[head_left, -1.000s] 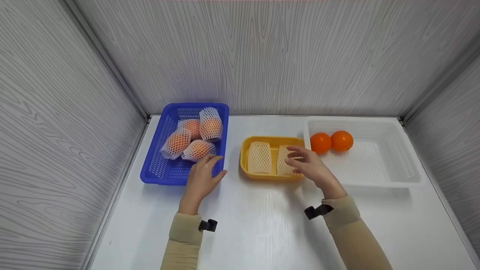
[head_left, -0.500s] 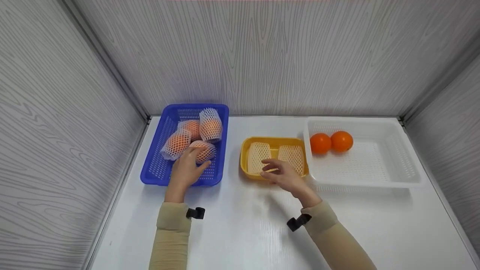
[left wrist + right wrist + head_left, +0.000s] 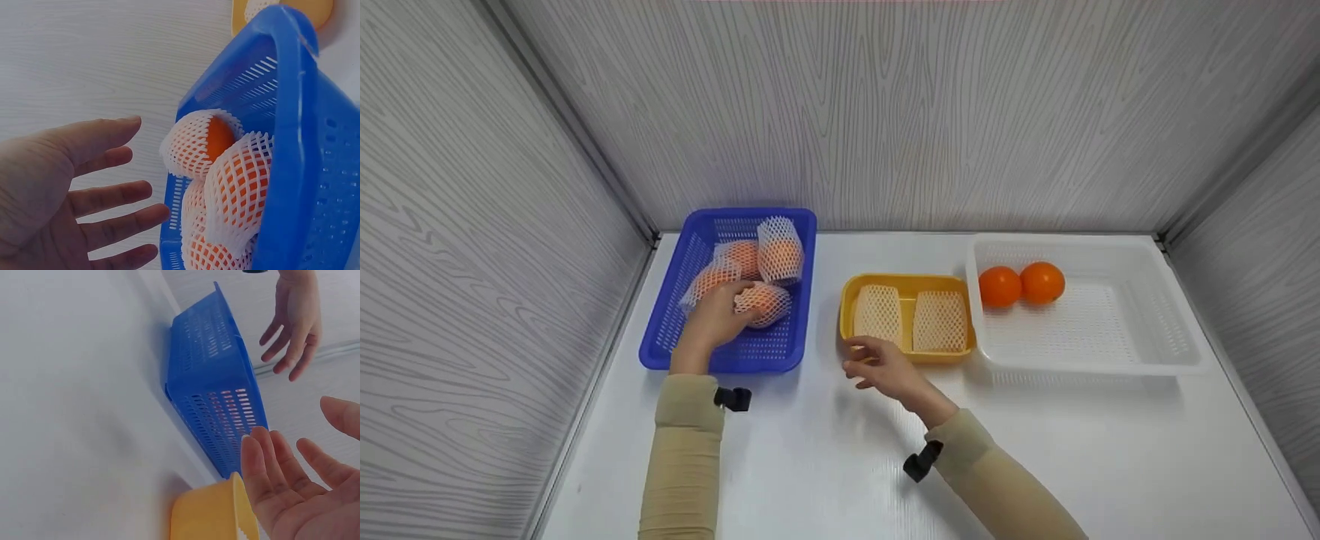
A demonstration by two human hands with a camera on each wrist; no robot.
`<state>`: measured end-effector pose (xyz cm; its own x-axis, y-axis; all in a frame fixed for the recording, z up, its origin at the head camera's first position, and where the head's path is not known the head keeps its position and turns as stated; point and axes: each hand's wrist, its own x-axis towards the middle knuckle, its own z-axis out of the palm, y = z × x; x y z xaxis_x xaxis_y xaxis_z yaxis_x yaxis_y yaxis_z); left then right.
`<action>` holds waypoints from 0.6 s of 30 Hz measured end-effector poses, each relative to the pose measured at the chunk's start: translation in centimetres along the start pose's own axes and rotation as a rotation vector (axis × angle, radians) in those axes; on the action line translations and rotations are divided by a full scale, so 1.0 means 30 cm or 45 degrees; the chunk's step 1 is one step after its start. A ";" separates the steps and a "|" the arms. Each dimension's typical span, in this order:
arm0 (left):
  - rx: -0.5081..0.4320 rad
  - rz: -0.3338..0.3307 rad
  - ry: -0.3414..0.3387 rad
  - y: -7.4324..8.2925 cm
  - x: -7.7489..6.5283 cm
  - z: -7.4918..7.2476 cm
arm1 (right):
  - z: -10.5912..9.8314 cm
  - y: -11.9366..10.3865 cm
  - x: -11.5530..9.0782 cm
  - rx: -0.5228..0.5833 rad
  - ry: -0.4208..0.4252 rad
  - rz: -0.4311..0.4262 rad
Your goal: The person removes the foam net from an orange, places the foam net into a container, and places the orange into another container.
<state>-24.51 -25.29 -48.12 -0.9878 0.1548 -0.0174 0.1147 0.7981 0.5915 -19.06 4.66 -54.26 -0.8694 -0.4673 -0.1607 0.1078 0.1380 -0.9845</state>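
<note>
In the head view my left hand hovers over the blue basket, its fingers overlapping the nearest orange in a foam net. The left wrist view shows that hand with fingers spread and nothing in them, beside several netted oranges. My right hand hangs at the near left corner of the yellow tray, fingers loosely bent and holding nothing. Two flat foam nets lie side by side in this tray. From the right wrist, the right hand appears palm up, fingers apart.
To the right, a white basket holds two bare oranges against its left side. It stands close against the yellow tray. Wood-patterned panels rise behind and at both sides of the white table.
My left hand has gone left and farther over the blue basket. The right hand has drifted left and nearer, from above the right foam net to the tray's near left corner.
</note>
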 end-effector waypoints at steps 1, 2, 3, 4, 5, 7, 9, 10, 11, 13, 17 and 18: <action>-0.002 -0.004 -0.011 -0.005 0.006 -0.004 | 0.011 0.004 0.004 0.001 -0.008 0.000; -0.007 -0.008 -0.018 -0.010 0.012 -0.007 | 0.022 0.006 0.008 0.001 -0.016 0.001; -0.008 -0.016 -0.023 -0.014 0.019 -0.010 | 0.033 0.009 0.012 -0.006 -0.019 0.002; -0.006 -0.026 -0.024 -0.018 0.026 -0.011 | 0.043 0.011 0.017 -0.008 -0.021 0.000; -0.007 -0.037 -0.024 -0.020 0.033 -0.013 | 0.054 0.014 0.023 -0.008 -0.020 -0.004; -0.010 -0.064 -0.023 -0.021 0.049 -0.016 | 0.077 0.019 0.036 -0.002 -0.012 0.000; -0.008 -0.090 -0.026 -0.020 0.068 -0.021 | 0.101 0.022 0.049 0.015 0.004 0.005; -0.008 -0.099 -0.030 -0.020 0.078 -0.024 | 0.114 0.023 0.055 0.027 0.014 0.003; -0.010 -0.109 -0.037 -0.019 0.088 -0.025 | 0.125 0.024 0.062 0.040 0.025 0.000; -0.021 -0.127 -0.057 -0.019 0.109 -0.028 | 0.146 0.025 0.072 0.067 0.049 -0.003; -0.079 -0.162 -0.108 -0.028 0.145 -0.019 | 0.173 0.026 0.089 0.105 0.093 0.001; -0.096 -0.164 -0.123 -0.031 0.152 -0.014 | 0.177 0.026 0.092 0.112 0.101 0.008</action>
<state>-29.18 -25.57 -48.41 -0.9787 0.1124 -0.1720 -0.0238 0.7697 0.6380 -18.81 -1.16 -55.83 -0.9035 -0.3960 -0.1641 0.1521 0.0619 -0.9864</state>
